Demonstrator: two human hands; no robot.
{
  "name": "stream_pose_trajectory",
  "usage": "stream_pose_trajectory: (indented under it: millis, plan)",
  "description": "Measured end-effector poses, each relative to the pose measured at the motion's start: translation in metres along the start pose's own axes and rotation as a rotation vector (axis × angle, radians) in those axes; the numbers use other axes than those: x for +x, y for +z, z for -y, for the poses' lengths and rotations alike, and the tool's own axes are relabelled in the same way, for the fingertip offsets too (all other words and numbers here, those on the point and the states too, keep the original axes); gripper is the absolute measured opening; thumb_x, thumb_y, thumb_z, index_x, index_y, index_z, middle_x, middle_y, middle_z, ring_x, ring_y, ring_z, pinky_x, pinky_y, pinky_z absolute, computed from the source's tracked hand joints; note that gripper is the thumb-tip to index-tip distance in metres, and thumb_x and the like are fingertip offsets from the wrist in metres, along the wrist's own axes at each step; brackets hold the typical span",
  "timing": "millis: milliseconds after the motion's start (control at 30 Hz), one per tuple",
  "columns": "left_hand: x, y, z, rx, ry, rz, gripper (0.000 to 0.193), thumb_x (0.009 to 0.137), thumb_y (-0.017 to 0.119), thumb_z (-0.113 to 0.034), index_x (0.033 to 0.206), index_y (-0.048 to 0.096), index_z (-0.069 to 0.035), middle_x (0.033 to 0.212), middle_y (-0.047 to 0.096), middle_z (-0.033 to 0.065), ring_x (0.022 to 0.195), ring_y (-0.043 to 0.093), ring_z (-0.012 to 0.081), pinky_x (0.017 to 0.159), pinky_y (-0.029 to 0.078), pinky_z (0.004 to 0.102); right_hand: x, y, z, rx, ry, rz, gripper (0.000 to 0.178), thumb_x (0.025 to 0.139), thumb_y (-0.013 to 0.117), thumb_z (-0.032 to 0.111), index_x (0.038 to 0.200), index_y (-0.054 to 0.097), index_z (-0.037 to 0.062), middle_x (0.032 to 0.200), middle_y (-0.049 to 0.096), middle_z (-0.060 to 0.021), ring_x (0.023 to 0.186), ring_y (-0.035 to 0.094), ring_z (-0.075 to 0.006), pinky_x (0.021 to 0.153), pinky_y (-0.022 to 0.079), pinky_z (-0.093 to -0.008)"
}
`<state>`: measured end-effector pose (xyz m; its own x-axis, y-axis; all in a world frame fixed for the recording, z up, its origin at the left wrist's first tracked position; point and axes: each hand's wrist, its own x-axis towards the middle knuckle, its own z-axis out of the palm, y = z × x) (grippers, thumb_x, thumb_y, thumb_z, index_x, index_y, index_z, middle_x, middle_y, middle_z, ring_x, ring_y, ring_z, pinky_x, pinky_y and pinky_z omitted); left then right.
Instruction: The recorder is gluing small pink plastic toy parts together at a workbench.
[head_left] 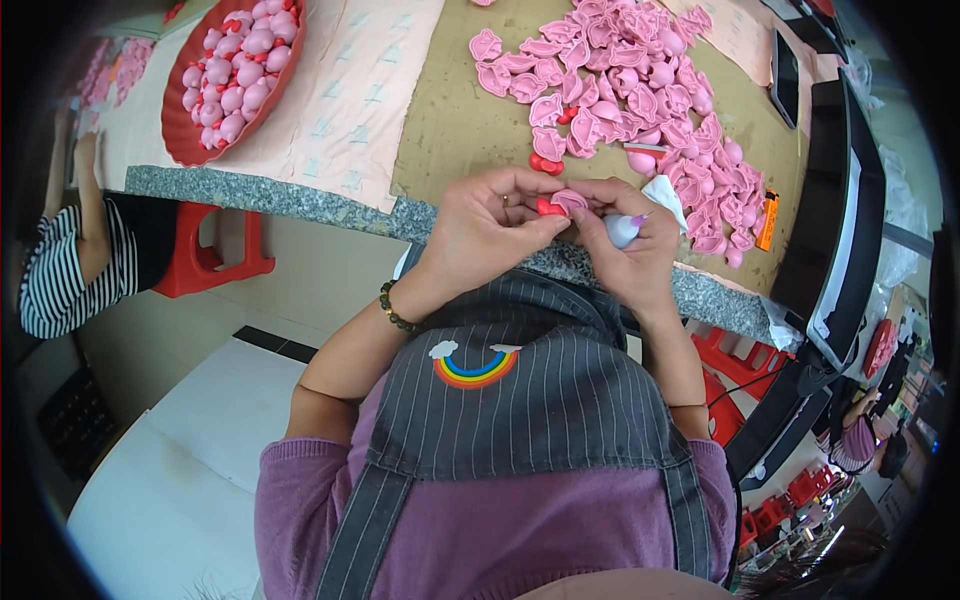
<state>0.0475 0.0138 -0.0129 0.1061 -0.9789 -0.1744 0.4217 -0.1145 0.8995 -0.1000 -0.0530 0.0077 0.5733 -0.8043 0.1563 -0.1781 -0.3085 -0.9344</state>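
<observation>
My left hand (497,222) is closed, its thumb and fingertips pinching a small red bow-shaped piece (549,207). Pressed against it is a curved pink plastic piece (570,201), gripped by the fingertips of my right hand (640,250). Tucked in that same right hand is a small pale-blue bottle (622,231) with a purple tip. Both hands meet just above the table's front edge. Beyond them lies a heap of moulded pink pieces (640,90), with another red bow (545,164) at its near side.
A red fluted basin (176,110) of pink balls and red bows stands at the left. White tissue (664,200), an orange-and-black packet (768,220) and a dark phone (785,80) lie to the right. A red stool (205,255) and a person in a striped top (75,265) are at left.
</observation>
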Motion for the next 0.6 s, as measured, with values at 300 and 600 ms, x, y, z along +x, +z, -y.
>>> stream_pose_trajectory:
  millis: [300,600]
  plan:
    - [-0.001,-0.012,0.007,-0.014,-0.054,0.079,0.027,0.077,0.063,0.006,0.103,0.058,0.008,0.09,0.065,0.0143,0.079,0.064,0.016,0.072,0.054,0.0259,-0.012,0.007,0.003,0.33,0.155,-0.069,0.016,0.079,0.058,-0.007,0.095,0.06,-0.0064,0.076,0.06,-0.0078,0.061,0.056,-0.0069,0.052,0.043,-0.0181]
    - [0.005,-0.014,-0.005,-0.041,-0.126,0.145,0.022,0.075,0.065,0.004,0.096,0.06,0.007,0.087,0.065,0.014,0.075,0.064,0.0164,0.069,0.055,0.0278,-0.014,0.006,0.006,0.316,0.168,-0.05,0.015,0.076,0.059,-0.009,0.091,0.06,-0.0079,0.075,0.059,-0.0081,0.058,0.056,-0.0081,0.05,0.044,-0.0195]
